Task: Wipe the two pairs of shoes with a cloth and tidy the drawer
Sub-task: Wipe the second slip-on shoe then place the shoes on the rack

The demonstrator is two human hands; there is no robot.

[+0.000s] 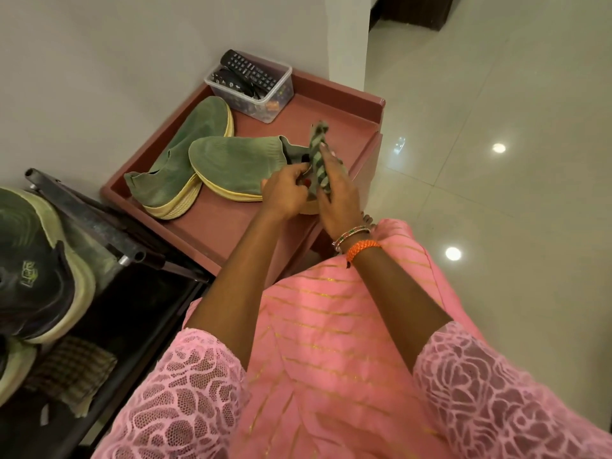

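Observation:
Two green knit slip-on shoes with yellow soles lie on the reddish-brown cabinet top (pixel 334 120): one shoe (pixel 185 160) by the wall, the other shoe (pixel 238 167) in front of it. Over the nearer shoe's heel, my left hand (pixel 284 190) and my right hand (pixel 337 190) both grip a striped green-and-grey cloth (pixel 318 154), which sticks up between them. A dark sneaker with a pale sole (pixel 39 266) sits on the black rack at the left, with another one partly seen below it.
A clear plastic box (pixel 261 94) holding a black remote (pixel 248 67) and small items stands at the cabinet's back. A checked brown cloth (pixel 69 369) lies on the black rack's lower shelf. Glossy tiled floor (pixel 496 160) spreads to the right.

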